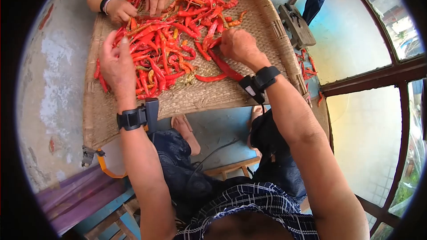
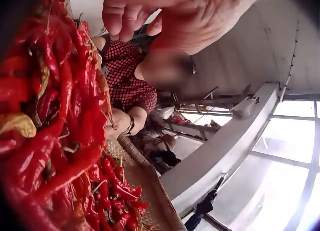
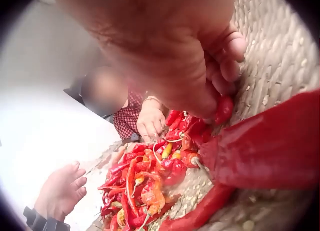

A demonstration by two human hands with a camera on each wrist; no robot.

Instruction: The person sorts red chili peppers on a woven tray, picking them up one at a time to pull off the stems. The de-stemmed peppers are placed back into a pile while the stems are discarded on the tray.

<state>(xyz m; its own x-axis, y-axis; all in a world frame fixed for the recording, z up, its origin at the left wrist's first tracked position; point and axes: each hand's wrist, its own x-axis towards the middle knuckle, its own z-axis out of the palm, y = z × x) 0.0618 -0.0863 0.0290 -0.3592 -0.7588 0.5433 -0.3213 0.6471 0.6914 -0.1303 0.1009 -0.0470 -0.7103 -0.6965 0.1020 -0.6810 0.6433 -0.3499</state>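
Red pepper (image 3: 223,109) pinched in curled right hand (image 1: 239,46); pokes toward pile (image 1: 160,55), long axis slanting down-left in head view; left hand (image 1: 118,64) loosely open by pile

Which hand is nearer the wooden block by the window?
Right. The right hand is on the window side of the chilli pile, the tray rim between it and the wooden block. The left hand is at the pile's wall side.
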